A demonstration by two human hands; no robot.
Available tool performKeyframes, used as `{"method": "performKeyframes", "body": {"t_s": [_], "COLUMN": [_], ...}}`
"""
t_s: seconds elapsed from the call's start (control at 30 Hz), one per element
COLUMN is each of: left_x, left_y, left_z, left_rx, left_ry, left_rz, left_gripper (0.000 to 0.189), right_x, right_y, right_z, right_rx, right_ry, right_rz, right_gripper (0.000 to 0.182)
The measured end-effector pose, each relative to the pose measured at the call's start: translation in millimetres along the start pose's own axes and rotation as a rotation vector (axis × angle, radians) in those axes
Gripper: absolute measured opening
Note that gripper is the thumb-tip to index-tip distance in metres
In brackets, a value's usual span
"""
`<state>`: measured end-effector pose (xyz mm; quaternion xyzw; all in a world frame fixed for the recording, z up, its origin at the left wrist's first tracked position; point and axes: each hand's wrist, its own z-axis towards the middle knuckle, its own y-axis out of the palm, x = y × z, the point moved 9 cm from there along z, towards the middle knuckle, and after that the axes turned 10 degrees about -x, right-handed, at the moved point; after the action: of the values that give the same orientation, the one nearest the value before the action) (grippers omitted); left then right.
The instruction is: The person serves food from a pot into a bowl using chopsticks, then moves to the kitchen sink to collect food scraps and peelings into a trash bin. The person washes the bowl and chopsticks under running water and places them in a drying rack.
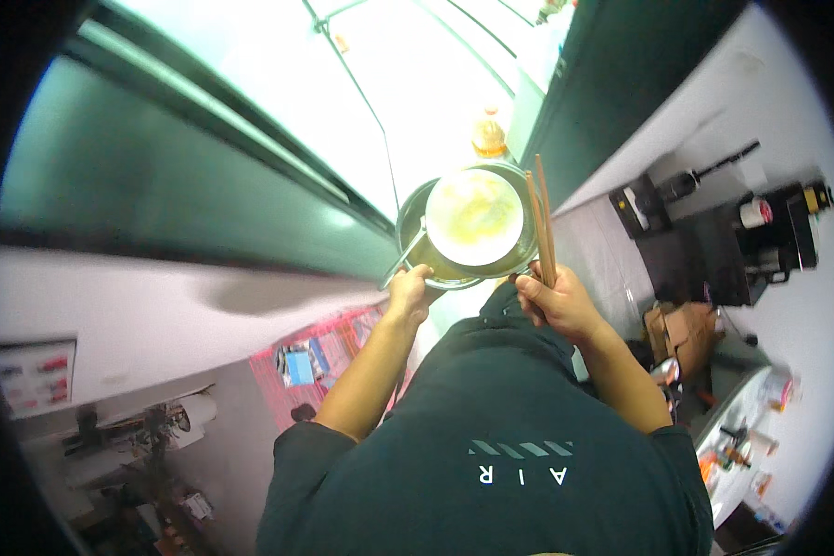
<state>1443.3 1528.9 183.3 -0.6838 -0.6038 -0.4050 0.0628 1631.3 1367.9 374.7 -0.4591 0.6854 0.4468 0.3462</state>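
My left hand (pixel 409 293) grips the near left rim or handle of a metal pot (pixel 446 278), which holds yellowish liquid. A metal utensil (pixel 404 258), perhaps a ladle, leans out over that rim by my fingers. In my right hand (pixel 559 300) is a pair of wooden chopsticks (pixel 541 222), pointing away from me. The same hand grips the handle of a second pan (pixel 524 251), overlapping the pot. A white bowl (pixel 474 257) with pale yellow contents sits over both vessels; what supports it is hidden.
Ahead, beyond a dark doorway panel (pixel 194 167), is a bright area with a bottle (pixel 489 135) of yellow-orange liquid. Another dark panel (pixel 611 90) stands on the right. A pink patterned mat (pixel 298 379), a cardboard box (pixel 681 333) and a white table (pixel 730 445) with clutter lie around me.
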Motion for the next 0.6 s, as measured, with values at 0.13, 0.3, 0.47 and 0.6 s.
{"method": "performKeyframes", "body": {"t_s": [0.13, 0.3, 0.47, 0.6], "left_x": [94.6, 194.9, 311.8, 394.3], "left_y": [71.3, 94.5, 123.4, 156.4], "left_z": [105.4, 230.3, 365.8, 480.8], "left_rx": [0.016, 0.06, 0.119, 0.088], "left_ry": [0.041, 0.101, 0.109, 0.087], "left_rz": [0.018, 0.033, 0.102, -0.017], "left_gripper": [0.039, 0.041, 0.038, 0.036], "right_x": [-73.3, -150.3, -245.5, -310.4], "right_y": [-69.1, -133.2, -189.8, -232.9], "right_z": [128.2, 280.0, 446.3, 572.3], "right_rx": [-0.078, -0.132, -0.117, -0.116], "right_ry": [-0.081, -0.039, -0.039, -0.043], "right_rz": [0.03, -0.006, 0.025, 0.065], "right_gripper": [0.026, 0.026, 0.026, 0.025]}}
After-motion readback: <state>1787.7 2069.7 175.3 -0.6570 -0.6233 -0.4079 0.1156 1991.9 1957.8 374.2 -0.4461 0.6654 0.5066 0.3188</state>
